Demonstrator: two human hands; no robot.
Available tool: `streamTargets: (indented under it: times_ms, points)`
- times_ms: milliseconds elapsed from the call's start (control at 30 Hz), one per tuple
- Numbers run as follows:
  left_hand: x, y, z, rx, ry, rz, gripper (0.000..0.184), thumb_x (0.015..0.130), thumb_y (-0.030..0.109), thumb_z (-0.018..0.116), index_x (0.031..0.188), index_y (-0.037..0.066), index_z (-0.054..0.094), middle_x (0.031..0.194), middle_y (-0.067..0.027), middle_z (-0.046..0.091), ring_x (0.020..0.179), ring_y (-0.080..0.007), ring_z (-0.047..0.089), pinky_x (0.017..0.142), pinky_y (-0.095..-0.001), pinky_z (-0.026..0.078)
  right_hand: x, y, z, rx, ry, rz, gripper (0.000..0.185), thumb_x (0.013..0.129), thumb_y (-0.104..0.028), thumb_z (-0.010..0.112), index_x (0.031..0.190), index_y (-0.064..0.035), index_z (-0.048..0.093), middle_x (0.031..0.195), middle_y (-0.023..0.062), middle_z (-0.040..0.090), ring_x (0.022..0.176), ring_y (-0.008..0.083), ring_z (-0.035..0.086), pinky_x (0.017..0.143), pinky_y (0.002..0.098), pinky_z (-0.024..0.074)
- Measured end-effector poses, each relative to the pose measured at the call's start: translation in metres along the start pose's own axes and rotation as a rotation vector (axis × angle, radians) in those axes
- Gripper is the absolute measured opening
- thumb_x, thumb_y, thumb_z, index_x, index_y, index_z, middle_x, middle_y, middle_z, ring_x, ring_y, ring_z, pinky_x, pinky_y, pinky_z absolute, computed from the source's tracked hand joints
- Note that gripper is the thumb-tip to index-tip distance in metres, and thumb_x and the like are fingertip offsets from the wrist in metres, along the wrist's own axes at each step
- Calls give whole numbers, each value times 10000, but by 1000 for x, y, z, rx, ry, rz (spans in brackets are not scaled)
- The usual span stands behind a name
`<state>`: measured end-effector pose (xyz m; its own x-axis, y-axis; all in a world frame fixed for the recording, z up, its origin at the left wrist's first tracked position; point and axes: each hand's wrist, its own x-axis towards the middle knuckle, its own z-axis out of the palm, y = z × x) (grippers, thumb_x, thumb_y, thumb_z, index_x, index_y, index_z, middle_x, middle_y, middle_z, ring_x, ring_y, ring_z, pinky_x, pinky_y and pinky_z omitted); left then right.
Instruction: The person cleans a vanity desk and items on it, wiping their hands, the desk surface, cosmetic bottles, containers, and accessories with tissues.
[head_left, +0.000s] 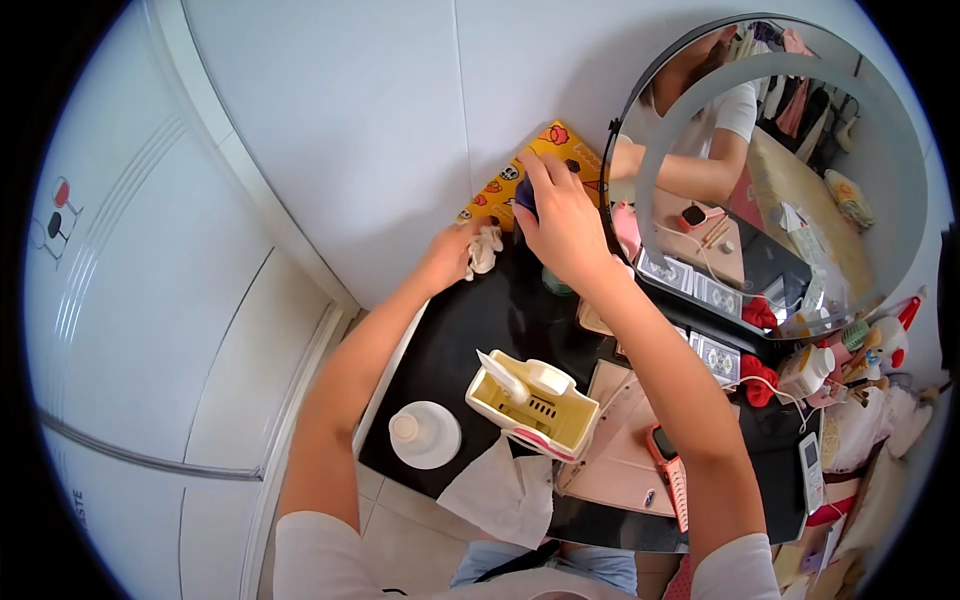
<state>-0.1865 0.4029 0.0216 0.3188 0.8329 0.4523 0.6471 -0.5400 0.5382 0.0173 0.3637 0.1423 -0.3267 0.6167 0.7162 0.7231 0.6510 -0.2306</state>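
My left hand [449, 258] is closed round a crumpled white tissue [485, 250] at the back left corner of the black table [450, 350]. To its right, my right hand [562, 215] has its fingers curled over a dark blue object [525, 197], mostly hidden by the hand. Behind both hands a yellow patterned board [500, 190] leans on the wall. A greenish round item [556, 283] shows below my right wrist.
A cream caddy [545, 425], a white bottle [427, 436] and a spread white tissue [500, 492] are near the front. The round mirror [890, 200] stands at right, by cards [716, 358], a red scrunchie [759, 381], a pink folder [615, 460] and a remote [811, 470].
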Motion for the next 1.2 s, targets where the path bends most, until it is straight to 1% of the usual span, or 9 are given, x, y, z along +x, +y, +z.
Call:
streamTargets:
  times_ms: [67, 300, 533, 733, 867, 900, 933, 1100, 1200]
  points:
    - [-21, 16, -18, 176, -107, 193, 302, 748, -16, 511, 1033, 15, 605, 1104, -166, 577, 1014, -361, 543, 877, -396, 446, 5, 6, 7, -62, -33, -39, 548, 715, -124, 702, 1196, -34, 456, 1135, 179, 501, 1024, 338, 517, 836, 405, 469]
    - [-113, 75, -54, 132, -182, 118, 293, 800, 50, 583, 1086, 4, 542, 1228, -191, 497, 1145, -370, 486, 986, -398, 381, 5, 8, 8, -211, -100, 84, 657, 658, -216, 780, 1205, -68, 447, 1097, 161, 502, 999, 316, 522, 831, 429, 447]
    - [-65, 37, -28, 9, -149, -33, 286, 848, 48, 497, 1133, 15, 508, 1239, -211, 491, 1077, -408, 507, 933, -423, 419, 5, 13, 12, -119, -278, 130, 714, 638, -242, 802, 1195, -137, 367, 929, 194, 554, 789, 360, 604, 822, 451, 439]
    - [-2, 14, 11, 126, -6, -13, 313, 856, 82, 481, 1157, 5, 515, 1199, -209, 512, 1069, -396, 510, 903, -430, 440, 13, 10, 8, 47, -110, 107, 661, 646, -192, 777, 1176, -158, 382, 872, 205, 543, 745, 371, 597, 698, 435, 485]
    - [-2, 58, 13, 21, -186, -202, 343, 835, 255, 581, 1057, -6, 598, 1148, -207, 551, 1033, -372, 546, 865, -402, 453, 31, -2, -15, 118, -34, 46, 642, 627, -147, 763, 1156, -170, 399, 857, 208, 536, 703, 376, 594, 599, 427, 494]
    - [0, 43, 31, -99, -103, -10, 371, 812, 305, 625, 1034, 8, 625, 1109, -204, 578, 1023, -362, 559, 849, -385, 460, 34, -3, -16, 119, -37, 37, 644, 627, -146, 763, 1158, -170, 398, 855, 207, 536, 696, 376, 594, 601, 429, 494]
    - [4, 44, 37, -94, -83, 87, 340, 800, 245, 626, 1068, 35, 624, 1105, -202, 589, 1014, -355, 568, 863, -386, 456, 35, -3, -16, 121, -43, 27, 646, 626, -144, 763, 1159, -170, 398, 853, 206, 537, 689, 377, 594, 603, 431, 494]
    - [20, 55, 23, -152, -400, -148, 282, 792, 63, 549, 1065, 13, 595, 1027, -177, 622, 959, -321, 595, 850, -370, 460, 28, -1, -11, 132, -83, 66, 663, 631, -128, 758, 1180, -176, 389, 881, 209, 550, 719, 388, 603, 630, 442, 499]
    - [10, 41, 27, -192, -293, 117, 307, 784, 35, 528, 1086, 18, 582, 1044, -183, 615, 975, -326, 593, 864, -375, 459, 27, 3, -6, 162, -105, 63, 658, 646, -121, 752, 1189, -180, 385, 930, 217, 555, 754, 405, 605, 661, 448, 504]
